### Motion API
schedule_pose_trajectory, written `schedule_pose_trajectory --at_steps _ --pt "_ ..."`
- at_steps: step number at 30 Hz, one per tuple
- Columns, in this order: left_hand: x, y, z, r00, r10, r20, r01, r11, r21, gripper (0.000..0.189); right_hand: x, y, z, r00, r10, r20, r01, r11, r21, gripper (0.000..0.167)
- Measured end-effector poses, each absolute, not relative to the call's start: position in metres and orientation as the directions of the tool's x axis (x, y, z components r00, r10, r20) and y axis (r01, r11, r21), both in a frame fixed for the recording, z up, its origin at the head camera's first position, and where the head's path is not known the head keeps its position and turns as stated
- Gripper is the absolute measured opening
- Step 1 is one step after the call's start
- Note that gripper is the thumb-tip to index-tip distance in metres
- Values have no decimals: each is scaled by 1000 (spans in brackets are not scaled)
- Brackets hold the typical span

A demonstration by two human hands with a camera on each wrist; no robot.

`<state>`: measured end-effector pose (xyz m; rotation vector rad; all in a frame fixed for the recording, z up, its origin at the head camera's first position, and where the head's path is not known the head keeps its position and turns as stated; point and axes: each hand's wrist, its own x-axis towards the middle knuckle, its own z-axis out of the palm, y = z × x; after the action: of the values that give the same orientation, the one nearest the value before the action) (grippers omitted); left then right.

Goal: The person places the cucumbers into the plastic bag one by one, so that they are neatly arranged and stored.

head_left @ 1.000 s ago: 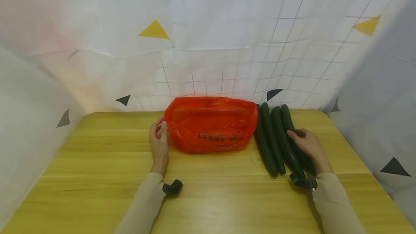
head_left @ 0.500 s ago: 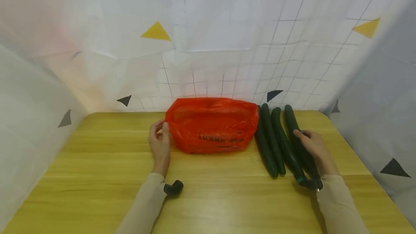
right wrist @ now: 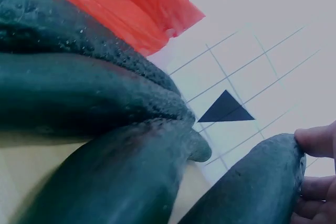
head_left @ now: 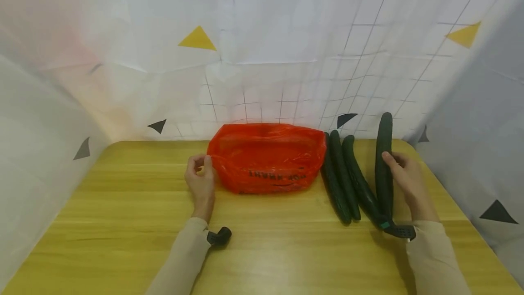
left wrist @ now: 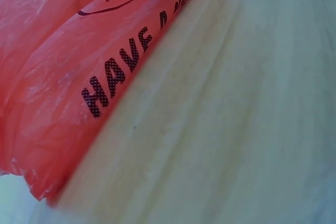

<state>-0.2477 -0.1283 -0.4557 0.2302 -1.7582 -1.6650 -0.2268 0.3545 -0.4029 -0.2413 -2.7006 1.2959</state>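
A red plastic bag (head_left: pixel 266 158) with black print lies at the back middle of the table, its mouth spread wide. At its left edge, my left hand (head_left: pixel 200 185) pinches the plastic between thumb and fingers; the left wrist view shows the bag's printed side (left wrist: pixel 63 93) but not the hand. My right hand (head_left: pixel 409 181) grips a dark green cucumber (head_left: pixel 384 163), thumb on top and fingers behind it. Its far end is tilted up and overlaps the wall. Several other cucumbers (head_left: pixel 336 181) lie side by side between the bag and that hand.
The wooden table (head_left: pixel 286 245) reaches back to a white sheet wall (head_left: pixel 270 81) with grid lines and triangles. Similar sheets hang at the left and right. A dark wrist camera (head_left: pixel 219 236) sits on the left sleeve, another on the right.
My right hand has drawn the outermost cucumber to the right, away from the others, and raised its far end. The left hand has stayed at the bag's edge.
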Motion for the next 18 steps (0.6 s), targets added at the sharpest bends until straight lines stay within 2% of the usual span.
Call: schedule_pose_trajectory --at_steps 9,18 --pt "-247 -125 -457 -748 -563 351 347 119 930 19 -222 355 -392 -956 254 149 38 606 -794 69" --pt "-245 -127 -454 -744 -556 371 358 136 924 21 -224 348 -379 -931 346 115 47 427 -903 66"
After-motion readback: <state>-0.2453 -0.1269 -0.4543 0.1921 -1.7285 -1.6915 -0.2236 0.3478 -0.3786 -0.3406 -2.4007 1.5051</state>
